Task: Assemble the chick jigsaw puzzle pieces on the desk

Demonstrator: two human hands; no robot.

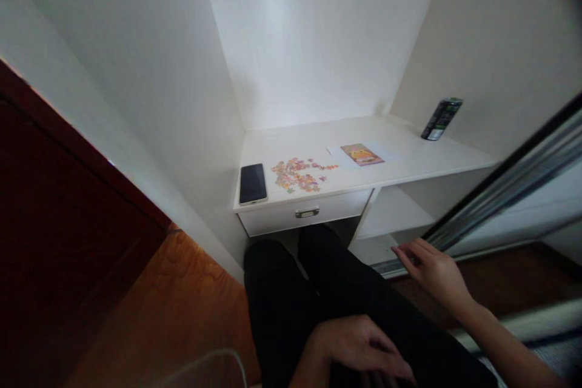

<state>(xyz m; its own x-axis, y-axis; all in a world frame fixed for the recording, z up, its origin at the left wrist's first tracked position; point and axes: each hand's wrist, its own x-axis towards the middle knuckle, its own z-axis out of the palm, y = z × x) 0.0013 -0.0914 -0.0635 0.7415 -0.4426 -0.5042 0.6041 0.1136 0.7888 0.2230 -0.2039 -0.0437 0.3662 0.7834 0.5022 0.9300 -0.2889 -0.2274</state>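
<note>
My left hand [359,344] rests low over my dark-trousered lap, its fingers loosely apart and partly lost in shadow, with nothing seen in it. Off to the right, my right hand [430,267] hovers above the floor beside my thigh. Its fingers are curled with the tips together; anything between them is too small to make out. Beyond both hands, a scatter of small colourful jigsaw-like pieces [300,176] lies on a white shelf top [282,140]. A picture card with a yellow figure [362,154] lies flat to their right, on a pale sheet. Neither hand touches these things.
At the shelf's left end lies a smartphone [253,183] with a dark screen. A dark can [442,119] stands near the right wall. Below the top are a drawer with a metal handle [307,212] and open compartments [391,212]. A sliding door frame [504,194] borders the right side.
</note>
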